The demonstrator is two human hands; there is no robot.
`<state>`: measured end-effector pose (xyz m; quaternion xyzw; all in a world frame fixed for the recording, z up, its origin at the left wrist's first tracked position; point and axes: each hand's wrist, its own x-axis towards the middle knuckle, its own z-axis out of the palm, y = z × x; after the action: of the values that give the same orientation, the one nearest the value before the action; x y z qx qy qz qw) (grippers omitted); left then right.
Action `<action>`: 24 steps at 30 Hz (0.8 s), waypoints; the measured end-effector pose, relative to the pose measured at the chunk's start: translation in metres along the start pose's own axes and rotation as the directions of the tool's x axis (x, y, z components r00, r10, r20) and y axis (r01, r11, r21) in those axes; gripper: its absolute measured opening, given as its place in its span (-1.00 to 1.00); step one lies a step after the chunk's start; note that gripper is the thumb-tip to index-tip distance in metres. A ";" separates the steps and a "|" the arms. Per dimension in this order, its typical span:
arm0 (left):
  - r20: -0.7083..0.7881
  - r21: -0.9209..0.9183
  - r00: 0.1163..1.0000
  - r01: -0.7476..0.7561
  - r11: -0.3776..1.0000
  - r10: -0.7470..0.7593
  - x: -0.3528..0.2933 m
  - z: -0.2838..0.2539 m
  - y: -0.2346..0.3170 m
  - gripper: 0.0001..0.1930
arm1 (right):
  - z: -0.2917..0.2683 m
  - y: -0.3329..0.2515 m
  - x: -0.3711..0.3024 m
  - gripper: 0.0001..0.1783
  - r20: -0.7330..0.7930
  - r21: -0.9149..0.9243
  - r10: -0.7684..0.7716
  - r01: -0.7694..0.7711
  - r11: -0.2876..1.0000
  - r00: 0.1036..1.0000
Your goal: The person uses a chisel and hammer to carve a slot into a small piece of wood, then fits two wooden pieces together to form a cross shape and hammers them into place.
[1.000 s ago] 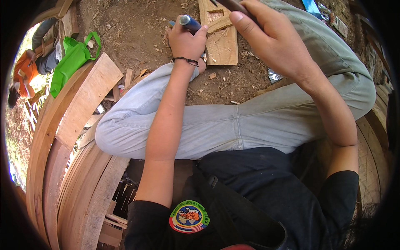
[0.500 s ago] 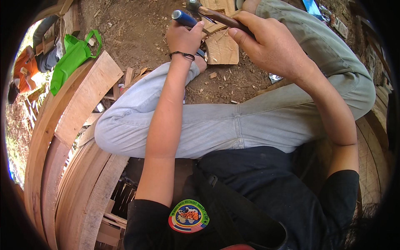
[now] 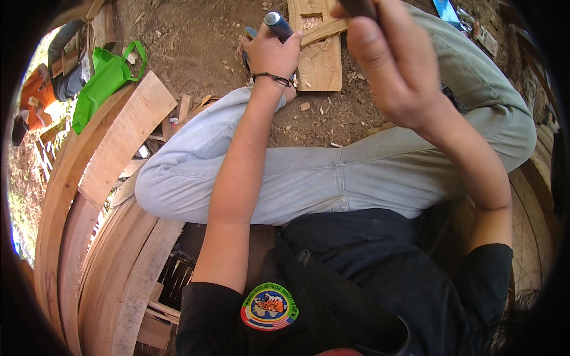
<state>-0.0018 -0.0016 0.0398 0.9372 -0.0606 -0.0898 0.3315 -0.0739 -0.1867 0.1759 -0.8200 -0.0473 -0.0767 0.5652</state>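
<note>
My left hand, with a dark cord round its wrist, is closed around a chisel with a blue handle and a metal cap on its end. The chisel's blade is hidden behind the hand. Just right of it lies a pale wooden board with a rectangular recess cut near its far end. A wood strip crosses the board at an angle. My right hand is raised, gripping the dark wooden handle of a hammer. The hammer's head is out of the picture.
Wood chips litter the dirt between my bent legs. Long planks are stacked at my left. A bright green bag rests beyond them, near orange cloth. A blue item lies at the far right.
My right hand has lifted the hammer up, toward the camera, and its head has left the view. My left hand has shifted slightly right and nearer with the chisel, uncovering more of the board's recess.
</note>
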 end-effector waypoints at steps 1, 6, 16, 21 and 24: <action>0.003 0.012 0.999 -0.039 0.999 0.039 0.002 0.003 -0.001 -0.66 | 0.006 0.013 -0.006 -0.77 0.042 -0.097 0.036 -0.032 0.995 0.998; -0.035 0.014 0.998 -0.057 0.998 0.058 0.008 0.004 -0.007 -0.64 | 0.001 0.008 0.006 -0.77 0.096 -0.392 0.032 0.008 0.920 0.995; 0.080 -0.506 0.947 0.308 0.805 -0.312 0.013 -0.008 -0.044 -0.68 | -0.015 0.036 0.017 -0.67 -0.016 -0.133 0.026 -0.028 0.991 1.000; 0.292 -0.750 0.598 0.627 0.209 -0.746 0.021 -0.038 -0.092 -0.78 | -0.030 0.020 0.024 -0.71 -0.105 -0.041 0.306 -0.312 0.949 0.946; 0.224 -0.713 0.740 0.569 0.411 -0.635 0.022 -0.031 -0.072 -0.76 | -0.026 0.015 0.025 -0.70 0.103 0.020 0.477 -0.482 0.876 0.873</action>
<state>0.0300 0.0695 0.0152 0.6766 0.3353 -0.1809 0.6302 -0.0490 -0.2169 0.1758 -0.7958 0.1291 0.1058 0.5821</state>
